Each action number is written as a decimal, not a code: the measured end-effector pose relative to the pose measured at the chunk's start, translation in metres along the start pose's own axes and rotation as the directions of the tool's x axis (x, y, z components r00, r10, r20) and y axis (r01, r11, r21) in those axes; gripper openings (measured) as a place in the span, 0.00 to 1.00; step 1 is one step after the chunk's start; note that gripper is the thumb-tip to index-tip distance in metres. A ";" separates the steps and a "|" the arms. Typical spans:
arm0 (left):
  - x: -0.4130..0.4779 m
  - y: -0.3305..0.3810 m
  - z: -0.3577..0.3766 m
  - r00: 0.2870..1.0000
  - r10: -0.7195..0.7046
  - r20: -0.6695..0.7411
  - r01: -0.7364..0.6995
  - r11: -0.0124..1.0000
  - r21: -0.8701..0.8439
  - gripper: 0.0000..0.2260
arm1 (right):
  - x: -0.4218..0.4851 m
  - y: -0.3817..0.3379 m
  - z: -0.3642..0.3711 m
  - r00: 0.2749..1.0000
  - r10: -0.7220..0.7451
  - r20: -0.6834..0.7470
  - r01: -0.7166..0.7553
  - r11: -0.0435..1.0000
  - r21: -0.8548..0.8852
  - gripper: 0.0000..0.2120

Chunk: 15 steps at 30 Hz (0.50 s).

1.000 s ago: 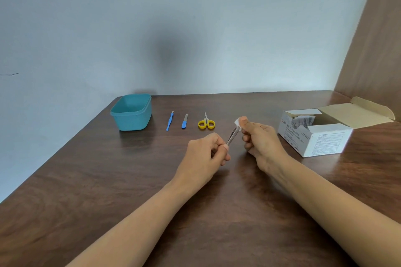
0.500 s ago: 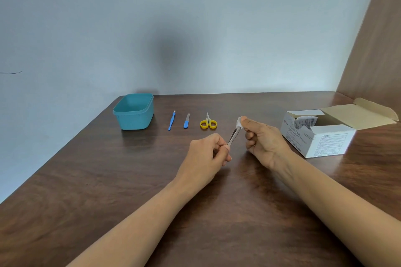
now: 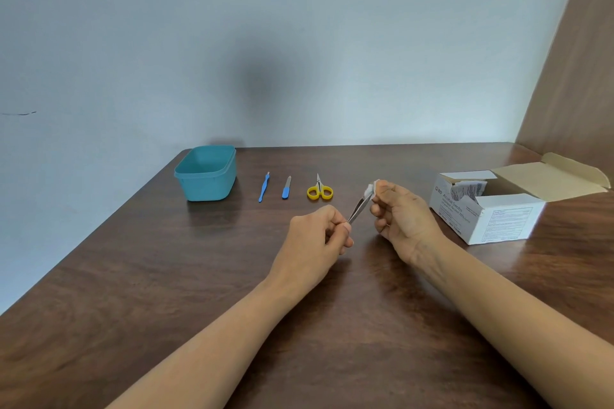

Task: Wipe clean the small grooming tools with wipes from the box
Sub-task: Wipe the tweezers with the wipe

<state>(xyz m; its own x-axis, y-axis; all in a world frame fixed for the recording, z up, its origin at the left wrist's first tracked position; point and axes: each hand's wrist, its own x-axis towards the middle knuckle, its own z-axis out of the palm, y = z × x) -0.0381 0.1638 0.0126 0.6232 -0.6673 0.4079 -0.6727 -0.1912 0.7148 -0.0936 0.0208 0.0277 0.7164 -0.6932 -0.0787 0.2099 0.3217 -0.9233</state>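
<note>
My left hand pinches the near end of metal tweezers, which slant up to the right above the table. My right hand pinches a small white wipe round the tweezers' far tip. Further back on the table lie yellow-handled scissors, a small blue nail file and a thin blue cuticle tool in a row. At the right stands the open white box of alcohol swabs, with sachets showing inside.
A teal plastic tub stands at the back left of the dark wooden table. A pale wall runs behind the table and a brown panel closes the right side. The box's lid flap lies open toward the right.
My right hand with the wipe has slid a little up along the tweezers toward their far tip. My left hand has stayed in place.
</note>
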 end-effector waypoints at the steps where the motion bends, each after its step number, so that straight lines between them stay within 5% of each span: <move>1: 0.000 0.000 0.000 1.000 0.000 0.000 0.000 1.000 -0.001 0.06 | 0.000 0.000 -0.001 1.000 -0.012 -0.001 0.012 1.000 -0.004 0.08; 15: -0.001 0.001 -0.001 1.000 0.004 0.002 -0.004 1.000 -0.008 0.06 | 0.004 -0.003 -0.003 0.999 0.013 -0.047 -0.008 0.994 0.112 0.16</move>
<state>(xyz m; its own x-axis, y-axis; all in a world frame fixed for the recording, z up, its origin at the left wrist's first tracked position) -0.0388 0.1650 0.0136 0.6196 -0.6697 0.4094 -0.6721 -0.1831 0.7175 -0.0937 0.0151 0.0291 0.6869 -0.7186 -0.1087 0.2777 0.3978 -0.8744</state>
